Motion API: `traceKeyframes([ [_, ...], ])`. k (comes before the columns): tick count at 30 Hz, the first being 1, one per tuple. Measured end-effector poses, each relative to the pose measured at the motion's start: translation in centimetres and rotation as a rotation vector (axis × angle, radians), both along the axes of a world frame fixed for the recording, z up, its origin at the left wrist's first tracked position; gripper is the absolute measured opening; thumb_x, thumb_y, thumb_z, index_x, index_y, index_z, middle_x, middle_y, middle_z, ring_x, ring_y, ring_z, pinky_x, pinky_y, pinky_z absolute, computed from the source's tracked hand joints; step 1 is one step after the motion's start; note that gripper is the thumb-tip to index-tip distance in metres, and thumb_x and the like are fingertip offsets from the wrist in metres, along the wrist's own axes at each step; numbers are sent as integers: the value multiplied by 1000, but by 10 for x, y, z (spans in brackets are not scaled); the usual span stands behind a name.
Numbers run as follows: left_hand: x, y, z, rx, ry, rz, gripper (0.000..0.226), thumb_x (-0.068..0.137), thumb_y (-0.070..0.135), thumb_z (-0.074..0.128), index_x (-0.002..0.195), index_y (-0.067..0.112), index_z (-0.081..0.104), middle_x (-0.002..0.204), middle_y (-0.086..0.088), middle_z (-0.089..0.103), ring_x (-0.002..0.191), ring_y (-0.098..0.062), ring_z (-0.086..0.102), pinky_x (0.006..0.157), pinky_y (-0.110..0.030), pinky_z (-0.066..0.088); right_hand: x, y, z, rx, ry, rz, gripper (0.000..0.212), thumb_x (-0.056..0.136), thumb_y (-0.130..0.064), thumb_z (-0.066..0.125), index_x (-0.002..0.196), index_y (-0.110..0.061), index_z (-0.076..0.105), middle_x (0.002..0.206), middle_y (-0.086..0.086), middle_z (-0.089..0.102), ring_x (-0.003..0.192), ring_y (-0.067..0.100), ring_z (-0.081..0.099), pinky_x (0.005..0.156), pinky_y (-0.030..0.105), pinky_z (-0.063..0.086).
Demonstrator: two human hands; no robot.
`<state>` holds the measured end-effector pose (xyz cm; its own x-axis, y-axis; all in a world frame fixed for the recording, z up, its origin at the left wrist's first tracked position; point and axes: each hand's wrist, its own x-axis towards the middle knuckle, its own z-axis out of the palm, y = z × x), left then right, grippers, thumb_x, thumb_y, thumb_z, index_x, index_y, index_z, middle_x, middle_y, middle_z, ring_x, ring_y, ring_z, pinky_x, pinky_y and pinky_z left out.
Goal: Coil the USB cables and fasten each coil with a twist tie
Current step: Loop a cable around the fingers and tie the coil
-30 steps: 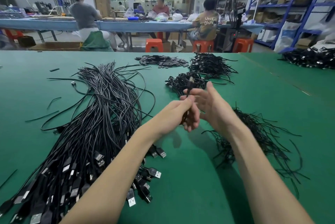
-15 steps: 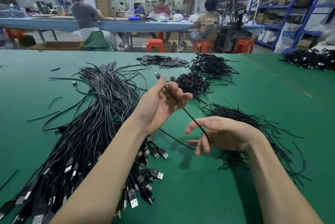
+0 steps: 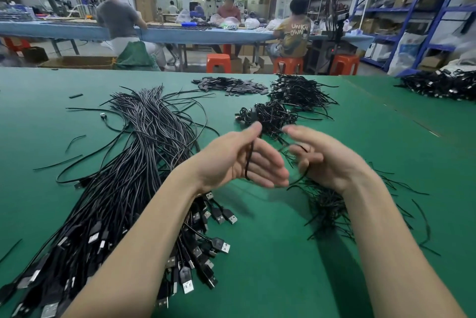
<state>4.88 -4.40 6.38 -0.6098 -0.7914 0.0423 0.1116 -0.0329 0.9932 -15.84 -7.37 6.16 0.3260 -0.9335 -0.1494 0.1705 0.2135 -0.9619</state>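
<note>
Right fingers [image 3: 300,152] motion-blurred

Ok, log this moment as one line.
stage: coiling | left hand: thin black USB cable looped across palm | right hand: holds same cable | twist tie: not on
</note>
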Motion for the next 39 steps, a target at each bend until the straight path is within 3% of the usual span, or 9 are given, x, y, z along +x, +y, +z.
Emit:
traceKeyframes([
  [4, -12, -3, -4, -62, -184, 193, 57, 109, 40, 27, 106, 2, 69, 103, -18, 75, 102, -35, 71, 90, -40, 59, 9, 14, 28, -160, -28, 112, 15, 101, -18, 53, 115, -14, 55, 82, 9, 69, 54, 11, 56, 39, 15, 39],
  [9, -4, -3, 1, -285, -274, 410, 58, 110, 34, 29, 64, 14, 60, 57, 8, 65, 57, -6, 66, 60, -11, 50, 21, 28, 32, -212, 136, 334, 6, 106, -10, 45, 101, -13, 49, 93, 10, 67, 62, 17, 63, 41, 19, 44],
  [14, -2, -11, -5, -332, -374, 503, 52, 109, 37, 30, 96, 13, 75, 80, 4, 75, 78, -8, 70, 78, -21, 56, 19, 28, 27, -147, 174, 327, 6, 106, -7, 45, 110, -12, 45, 91, 18, 69, 74, 30, 69, 66, 41, 61],
  [18, -8, -16, -10, -115, -9, 487, 51, 110, 35, 24, 114, 7, 67, 115, -13, 72, 108, -18, 69, 93, -26, 55, 14, 26, 22, -193, 283, 455, 12, 107, -19, 43, 114, -10, 49, 94, 20, 73, 85, 32, 72, 91, 51, 57],
  [23, 0, -12, -2, 103, 461, 297, 60, 110, 38, 19, 127, -6, 56, 126, -23, 65, 118, -33, 64, 96, -37, 56, 14, 25, 10, -121, 300, 623, 27, 102, -34, 46, 96, -9, 54, 78, 13, 70, 70, 24, 68, 70, 32, 58],
  [28, -4, -5, 3, 113, 582, 178, 61, 110, 36, 21, 120, -6, 64, 127, -24, 65, 118, -38, 63, 92, -39, 57, 14, 20, -10, -56, 301, 695, 39, 96, -51, 44, 93, -13, 52, 66, 4, 64, 58, 17, 60, 59, 24, 53],
  [31, -2, -5, 5, 128, 664, 153, 63, 110, 34, 20, 113, -3, 71, 121, -20, 69, 113, -33, 67, 88, -37, 58, 12, 15, -18, -31, 389, 720, 50, 93, -64, 41, 97, -15, 52, 58, 2, 61, 43, 10, 52, 37, 16, 37],
  [35, 13, -9, 8, 144, 804, 134, 60, 110, 30, 22, 108, 1, 74, 109, -12, 75, 102, -23, 72, 84, -34, 59, -2, 7, -30, 13, 56, 728, 43, 92, -61, 55, 97, -19, 62, 42, -5, 41, 27, 2, 23, 26, 17, 8],
  [39, 17, -12, 5, 192, 965, 151, 57, 109, 28, 25, 105, -1, 74, 106, -11, 75, 100, -21, 72, 86, -35, 59, -11, 5, -40, -7, -219, 734, 24, 99, -40, 62, 97, -17, 64, 44, -8, 35, 32, 0, 24, 26, 16, 6],
])
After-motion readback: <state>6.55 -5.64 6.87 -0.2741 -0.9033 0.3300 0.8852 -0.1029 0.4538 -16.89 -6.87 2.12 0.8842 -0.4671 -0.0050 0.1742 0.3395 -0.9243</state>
